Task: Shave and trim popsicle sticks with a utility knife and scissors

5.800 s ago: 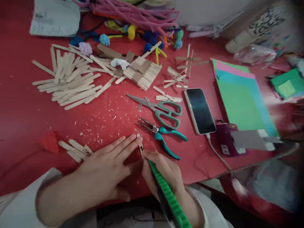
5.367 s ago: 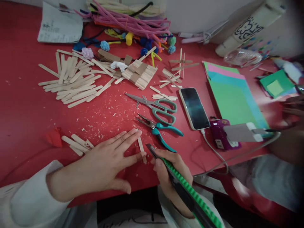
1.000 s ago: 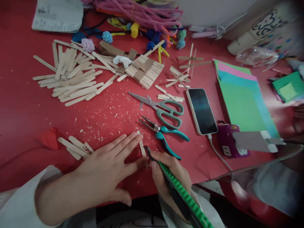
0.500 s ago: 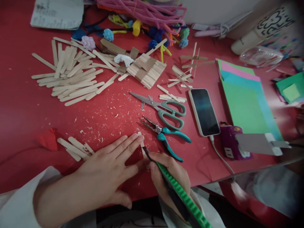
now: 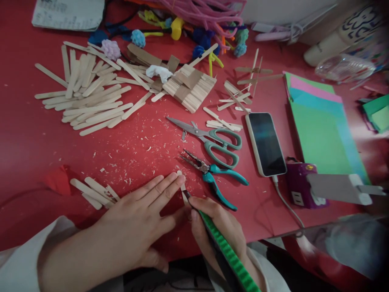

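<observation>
So from the head camera, the only view here, the left hand (image 5: 141, 219) is palm down on the red table (image 5: 24, 162), fingers stretched out, nothing gripped, with its longest fingertips on the upper part of a small stick (image 5: 182, 186). That stick lies between the two hands, just right of the left fingertips and just ahead of the right hand (image 5: 229, 227). The right hand is closed around a green cutter (image 5: 223, 245), with the blade (image 5: 186, 194) pointing up and left at the stick. Looks to me like blade and stick are touching, but it's dim in there and the fingers cover the stick's near end, so I can't swear to it. Pliers (image 5: 204, 167) sit near the stick, up and to the right, jaws a bit apart, with scissors (image 5: 200, 132) lying just beyond them. A few short sticks (image 5: 92, 190) are next to the left hand, on its outer side, near a red scrap (image 5: 57, 180). Past both hands there are wood shavings all over, then a big messy pile (image 5: 88, 91) of sticks. Over on the right is a phone (image 5: 267, 144) with a cable plugged in.
</observation>
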`<action>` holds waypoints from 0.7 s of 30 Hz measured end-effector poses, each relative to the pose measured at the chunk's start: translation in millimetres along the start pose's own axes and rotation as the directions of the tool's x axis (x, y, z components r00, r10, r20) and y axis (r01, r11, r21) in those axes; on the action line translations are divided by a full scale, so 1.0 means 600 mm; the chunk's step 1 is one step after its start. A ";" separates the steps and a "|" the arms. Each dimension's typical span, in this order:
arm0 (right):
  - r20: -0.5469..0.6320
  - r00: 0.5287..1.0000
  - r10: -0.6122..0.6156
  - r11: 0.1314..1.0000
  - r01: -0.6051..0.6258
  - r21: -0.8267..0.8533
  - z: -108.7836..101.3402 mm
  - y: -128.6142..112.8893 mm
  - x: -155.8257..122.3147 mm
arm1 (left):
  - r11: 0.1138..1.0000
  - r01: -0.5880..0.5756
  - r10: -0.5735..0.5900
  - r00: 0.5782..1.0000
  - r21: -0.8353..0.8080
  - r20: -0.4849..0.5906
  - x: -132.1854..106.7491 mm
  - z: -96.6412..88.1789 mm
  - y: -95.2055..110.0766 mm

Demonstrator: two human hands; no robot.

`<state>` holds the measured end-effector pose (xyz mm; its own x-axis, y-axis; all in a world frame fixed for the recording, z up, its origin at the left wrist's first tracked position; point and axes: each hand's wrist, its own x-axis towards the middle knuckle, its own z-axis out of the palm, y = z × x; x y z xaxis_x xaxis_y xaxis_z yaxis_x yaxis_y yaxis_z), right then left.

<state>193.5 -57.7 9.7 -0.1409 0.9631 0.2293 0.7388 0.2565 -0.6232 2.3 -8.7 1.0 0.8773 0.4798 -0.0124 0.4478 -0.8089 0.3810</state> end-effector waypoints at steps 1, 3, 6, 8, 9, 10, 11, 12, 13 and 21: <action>0.006 1.000 -0.006 1.000 0.006 -0.013 0.001 0.000 0.000 | 1.000 0.006 -0.006 1.000 -0.010 -0.001 0.001 -0.001 0.000; 0.008 1.000 -0.008 0.999 0.008 -0.033 0.003 -0.001 0.000 | 1.000 0.016 -0.016 1.000 -0.026 -0.008 0.001 -0.002 0.000; 0.016 1.000 -0.005 1.000 0.006 -0.029 0.005 -0.002 0.001 | 1.000 0.012 -0.012 1.000 -0.017 -0.012 0.002 -0.003 0.000; 0.022 1.000 -0.006 1.000 0.006 -0.015 0.004 -0.003 0.003 | 1.000 0.008 -0.008 1.000 -0.004 -0.020 0.002 -0.002 0.000; 0.022 1.000 -0.004 1.000 0.004 -0.005 0.004 -0.003 0.004 | 1.000 0.010 -0.010 1.000 -0.001 -0.024 0.002 -0.002 0.000; 0.018 1.000 0.004 1.000 -0.004 0.007 0.003 -0.004 0.005 | 1.000 0.011 -0.012 0.999 -0.003 -0.030 0.003 -0.002 0.000; 0.006 1.000 0.012 1.000 -0.012 0.022 0.003 -0.004 0.005 | 1.000 0.011 -0.011 0.999 -0.005 -0.039 0.003 -0.002 0.000; -0.014 0.999 0.031 0.999 -0.030 0.035 0.004 -0.005 0.005 | 1.000 0.009 -0.010 0.999 -0.007 -0.046 0.003 -0.002 0.000; -0.033 0.998 0.051 0.998 -0.050 0.048 0.004 -0.005 0.004 | 1.000 0.006 -0.007 0.999 -0.006 -0.051 0.002 -0.002 0.000; -0.055 0.997 0.045 0.993 -0.038 0.112 0.006 0.002 -0.001 | 1.000 0.020 -0.019 0.998 0.013 -0.054 -0.002 0.002 0.001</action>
<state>192.1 -57.5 5.9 -0.0710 0.9676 0.2422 0.6650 0.2269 -0.7116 1.8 -9.9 0.1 0.8579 0.5129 0.0301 0.4674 -0.8035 0.3687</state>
